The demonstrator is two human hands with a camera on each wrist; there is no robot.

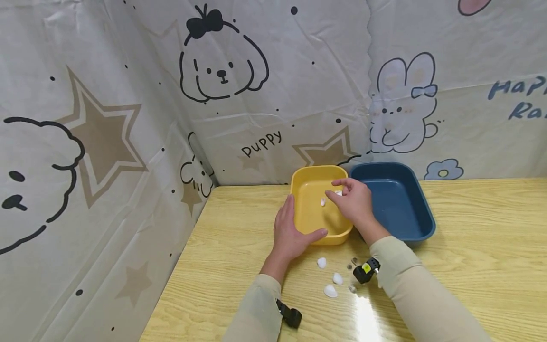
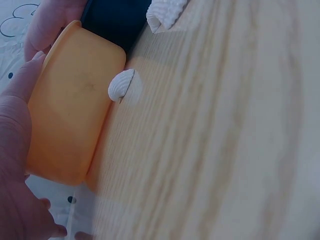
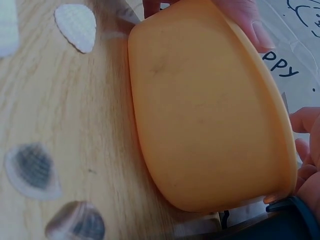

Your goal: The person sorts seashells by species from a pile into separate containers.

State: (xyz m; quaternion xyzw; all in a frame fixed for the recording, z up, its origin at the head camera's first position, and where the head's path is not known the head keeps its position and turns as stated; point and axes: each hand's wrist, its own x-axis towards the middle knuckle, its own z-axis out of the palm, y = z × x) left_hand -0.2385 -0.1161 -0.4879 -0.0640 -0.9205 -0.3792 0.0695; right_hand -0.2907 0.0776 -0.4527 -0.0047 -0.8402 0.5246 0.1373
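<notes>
My left hand (image 1: 291,233) lies against the near left corner of a yellow plastic tub (image 1: 302,209), with fingers extended along the outer wall and the thumb on the front rim. Over the tub's right side hovers my right hand (image 1: 354,202), thumb and index finger spread apart. A small white shell (image 1: 323,202) shows inside the tub's outline, just below the right fingertips. Another white piece (image 1: 339,193) appears in the gap between that thumb and index finger. White ribbed shells (image 1: 330,291) lie on the table in front of the tub.
A dark blue tub (image 1: 395,204) stands close against the yellow tub's right side. Small dark striped shells (image 3: 77,222) lie near the right wrist. A printed cloth (image 1: 256,118) hangs behind the wooden table (image 1: 478,247) and along its left side.
</notes>
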